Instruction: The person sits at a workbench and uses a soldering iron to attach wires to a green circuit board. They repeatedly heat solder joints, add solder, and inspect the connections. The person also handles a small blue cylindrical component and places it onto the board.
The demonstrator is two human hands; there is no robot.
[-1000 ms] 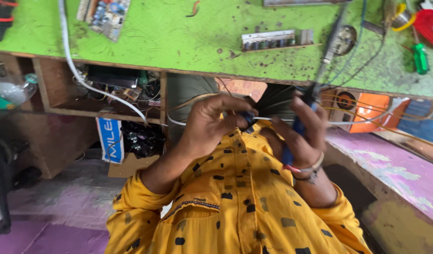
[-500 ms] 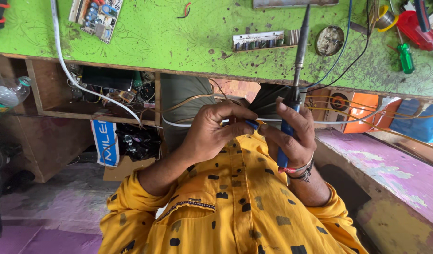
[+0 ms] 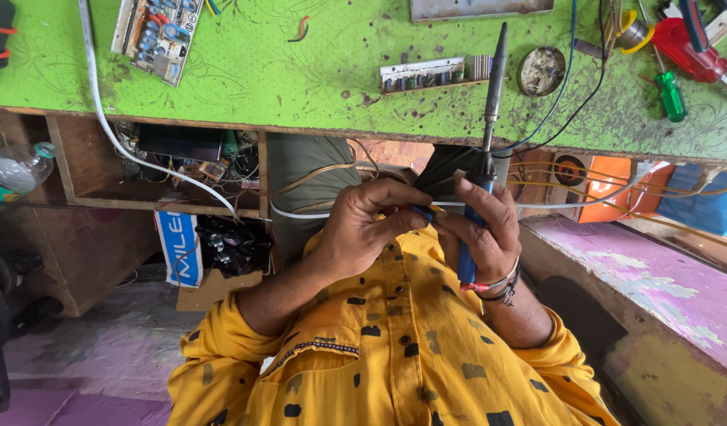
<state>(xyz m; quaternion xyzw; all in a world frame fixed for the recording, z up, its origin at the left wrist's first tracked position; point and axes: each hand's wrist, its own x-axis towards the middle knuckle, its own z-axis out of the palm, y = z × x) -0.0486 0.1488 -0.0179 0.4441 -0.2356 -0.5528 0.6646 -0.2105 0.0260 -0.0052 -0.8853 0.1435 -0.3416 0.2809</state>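
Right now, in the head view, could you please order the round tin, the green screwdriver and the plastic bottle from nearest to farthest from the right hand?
1. Round tin, on the green bench above the right hand.
2. Green screwdriver, farther along the bench toward the picture's right edge.
3. Plastic bottle, at the far left edge.
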